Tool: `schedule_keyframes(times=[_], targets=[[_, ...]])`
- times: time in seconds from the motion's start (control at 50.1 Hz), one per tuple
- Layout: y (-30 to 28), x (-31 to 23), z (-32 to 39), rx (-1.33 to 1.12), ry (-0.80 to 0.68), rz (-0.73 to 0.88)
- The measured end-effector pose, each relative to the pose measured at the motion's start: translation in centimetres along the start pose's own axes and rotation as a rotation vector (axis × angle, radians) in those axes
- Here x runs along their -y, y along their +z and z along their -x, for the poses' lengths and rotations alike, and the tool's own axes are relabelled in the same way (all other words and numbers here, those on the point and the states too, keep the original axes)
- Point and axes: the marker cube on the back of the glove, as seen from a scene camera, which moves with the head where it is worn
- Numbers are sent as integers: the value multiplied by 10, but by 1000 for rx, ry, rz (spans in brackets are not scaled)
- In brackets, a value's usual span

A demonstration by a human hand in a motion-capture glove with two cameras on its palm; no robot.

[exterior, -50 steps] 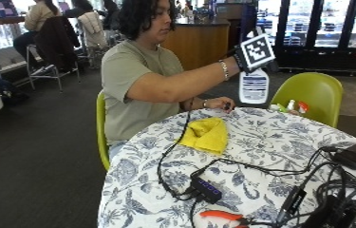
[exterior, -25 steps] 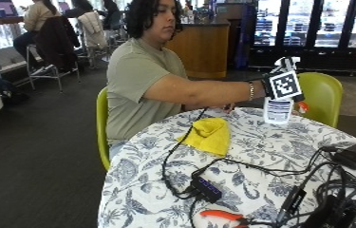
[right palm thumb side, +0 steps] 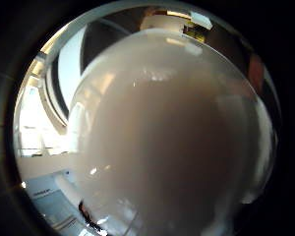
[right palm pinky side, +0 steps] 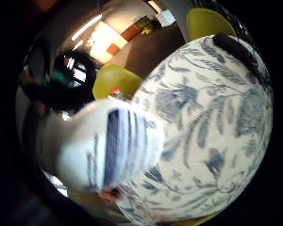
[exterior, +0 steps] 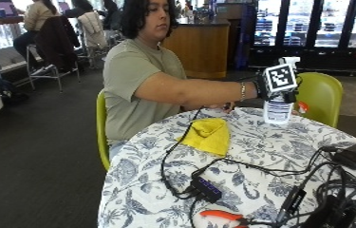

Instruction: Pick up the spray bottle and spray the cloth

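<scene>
The round table (exterior: 165, 156), covered with a white cloth printed in blue flowers, fills the foreground, with a person (exterior: 143, 80) seated behind it on a yellow-green chair (exterior: 103, 128). A second yellow-green chair (exterior: 322, 97) stands at the far side of the table. The person's right arm reaches across the tabletop to that far side. The yellow cloth (exterior: 209, 134) lies crumpled on the table in front of the person, well apart from the bottle. The spray bottle (exterior: 278, 102), clear with a white label and a white spray head, is upright at the far edge of the table, its base at or just above the surface; contact cannot be confirmed. The gloved right hand (exterior: 265, 86) is at the bottle's upper part and appears to be wrapped around it, though the fingers themselves are largely hidden from the outside view. Both palm views show the bottle filling much of the picture, the label (right palm pinky side: 127, 146) close against the palm. Black cables (exterior: 183, 190) and an orange-handled tool (exterior: 221, 216) lie on the near part of the table.
</scene>
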Motion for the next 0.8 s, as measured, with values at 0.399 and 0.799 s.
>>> schedule_keyframes(times=[0.399,0.799], targets=[[-111,-127,9,-479,-51,319],[-188,-309,45,-616,-142,387]])
